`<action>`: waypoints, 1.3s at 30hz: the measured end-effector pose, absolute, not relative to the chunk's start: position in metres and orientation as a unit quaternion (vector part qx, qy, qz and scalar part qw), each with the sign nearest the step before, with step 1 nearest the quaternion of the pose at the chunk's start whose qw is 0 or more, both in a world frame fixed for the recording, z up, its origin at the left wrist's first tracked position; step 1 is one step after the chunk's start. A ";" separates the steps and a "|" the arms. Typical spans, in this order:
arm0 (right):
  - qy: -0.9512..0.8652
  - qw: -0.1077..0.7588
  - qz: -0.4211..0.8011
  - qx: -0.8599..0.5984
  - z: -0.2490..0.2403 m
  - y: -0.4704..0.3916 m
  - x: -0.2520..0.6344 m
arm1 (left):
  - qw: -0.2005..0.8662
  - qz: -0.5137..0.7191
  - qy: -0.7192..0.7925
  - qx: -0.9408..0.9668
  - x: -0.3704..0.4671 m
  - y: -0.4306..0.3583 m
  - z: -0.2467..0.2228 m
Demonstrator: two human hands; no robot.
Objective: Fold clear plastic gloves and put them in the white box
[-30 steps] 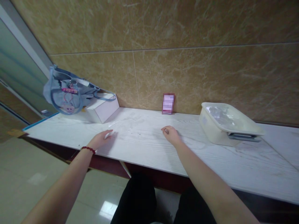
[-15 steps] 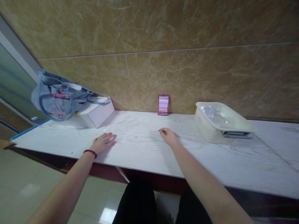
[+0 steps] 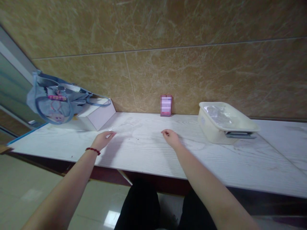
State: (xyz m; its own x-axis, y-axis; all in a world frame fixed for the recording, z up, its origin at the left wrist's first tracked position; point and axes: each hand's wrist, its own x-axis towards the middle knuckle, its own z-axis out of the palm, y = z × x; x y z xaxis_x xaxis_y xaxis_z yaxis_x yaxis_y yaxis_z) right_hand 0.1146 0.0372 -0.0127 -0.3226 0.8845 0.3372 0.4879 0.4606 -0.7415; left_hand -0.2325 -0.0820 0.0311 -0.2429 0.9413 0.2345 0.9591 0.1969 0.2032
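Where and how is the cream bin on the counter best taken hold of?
Likely two-handed, by the rim of the cream bin, gripped at its left and right edges from above. It stands upright and open-topped, with its rim exposed. The grey piece on its near end may be a clasp, so I would not lift by it.

"What stands left on your counter (image 3: 144, 155)?"
"A bag (image 3: 51, 107) on a box (image 3: 102, 115), behind and left of your left hand (image 3: 103, 140)."
"Behind your right hand (image 3: 171, 138)?"
"An upright object (image 3: 166, 106), by the wall (image 3: 192, 70)."
"Right of that hand?"
"A tub (image 3: 212, 131), plastic (image 3: 219, 115) inside."
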 end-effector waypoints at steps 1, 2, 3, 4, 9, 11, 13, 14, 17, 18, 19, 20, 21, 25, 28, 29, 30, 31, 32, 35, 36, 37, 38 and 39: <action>-0.770 0.372 0.265 -0.446 -0.012 0.037 0.115 | 0.029 -0.152 -0.767 -0.623 -0.230 -0.081 0.035; -0.770 0.372 0.264 -0.446 -0.012 0.036 0.115 | 0.027 -0.149 -0.761 -0.631 -0.228 -0.080 0.038; -0.771 0.371 0.263 -0.446 -0.011 0.036 0.115 | 0.024 -0.145 -0.756 -0.638 -0.226 -0.079 0.041; -0.771 0.371 0.262 -0.447 -0.011 0.035 0.115 | 0.021 -0.140 -0.751 -0.645 -0.223 -0.077 0.044; -0.778 0.367 0.254 -0.442 -0.009 0.032 0.114 | 0.027 -0.117 -0.724 -0.679 -0.203 -0.074 0.049; -0.787 0.367 0.248 -0.429 -0.009 0.030 0.113 | 0.027 -0.107 -0.715 -0.690 -0.192 -0.074 0.048; -0.801 0.369 0.237 -0.407 -0.009 0.028 0.112 | 0.021 -0.098 -0.708 -0.699 -0.179 -0.075 0.047; -0.810 0.370 0.230 -0.392 -0.009 0.026 0.111 | 0.018 -0.095 -0.703 -0.705 -0.172 -0.075 0.046; -0.841 0.370 0.211 -0.334 -0.006 0.016 0.108 | 0.010 -0.093 -0.694 -0.714 -0.149 -0.078 0.042; -0.852 0.367 0.205 -0.311 -0.003 0.012 0.107 | 0.011 -0.093 -0.693 -0.715 -0.141 -0.078 0.041; -0.862 0.364 0.201 -0.289 -0.001 0.007 0.106 | 0.011 -0.091 -0.691 -0.717 -0.133 -0.080 0.040; -0.872 0.360 0.196 -0.268 0.001 0.002 0.105 | 0.011 -0.091 -0.688 -0.720 -0.125 -0.081 0.039; -0.880 0.356 0.192 -0.249 0.004 -0.002 0.104 | 0.010 -0.094 -0.683 -0.724 -0.116 -0.082 0.038; -0.907 0.324 0.187 -0.193 0.010 -0.015 0.099 | -0.008 -0.122 -0.650 -0.750 -0.088 -0.089 0.036; -0.917 0.284 0.202 -0.195 0.010 -0.018 0.096 | -0.025 -0.131 -0.635 -0.761 -0.075 -0.094 0.035; -0.917 0.274 0.209 -0.201 0.010 -0.018 0.096 | -0.029 -0.134 -0.633 -0.762 -0.073 -0.096 0.035; -0.916 0.268 0.216 -0.206 0.009 -0.017 0.095 | -0.031 -0.136 -0.633 -0.762 -0.071 -0.097 0.035; -0.914 0.266 0.222 -0.209 0.009 -0.017 0.095 | -0.034 -0.138 -0.633 -0.761 -0.070 -0.098 0.035; -0.913 0.267 0.228 -0.209 0.009 -0.016 0.095 | -0.038 -0.141 -0.634 -0.759 -0.069 -0.099 0.035; -0.911 0.276 0.238 -0.194 0.010 -0.016 0.095 | -0.065 -0.157 -0.632 -0.757 -0.067 -0.102 0.035; -0.912 0.277 0.239 -0.185 0.011 -0.016 0.095 | -0.076 -0.163 -0.628 -0.757 -0.066 -0.104 0.034; -0.914 0.276 0.239 -0.176 0.013 -0.016 0.096 | -0.086 -0.168 -0.626 -0.757 -0.065 -0.105 0.034; -0.917 0.271 0.239 -0.168 0.014 -0.017 0.096 | -0.091 -0.172 -0.625 -0.756 -0.064 -0.107 0.033; -0.920 0.264 0.240 -0.164 0.015 -0.017 0.097 | -0.090 -0.176 -0.627 -0.753 -0.064 -0.109 0.031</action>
